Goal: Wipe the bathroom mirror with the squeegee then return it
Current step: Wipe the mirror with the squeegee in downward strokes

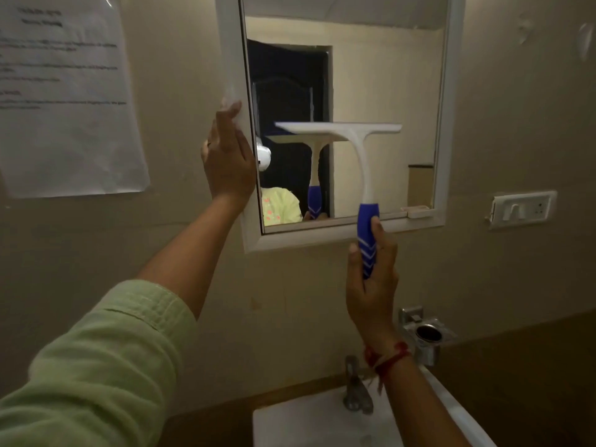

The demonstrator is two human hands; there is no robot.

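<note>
In the head view, the right hand [371, 279] is wrapped around the blue handle of the squeegee [348, 146], its white blade up against the mirror [387, 91]. The left hand [227, 156], fingers extended, presses flat on the mirror's white frame. A wall-mounted metal cup holder [427, 337] is dark inside; its contents cannot be made out.

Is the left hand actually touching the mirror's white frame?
Touching. The head view shows the left hand laid flat on the left side of the mirror frame, its fingers overlapping the white edge with no gap.
</note>
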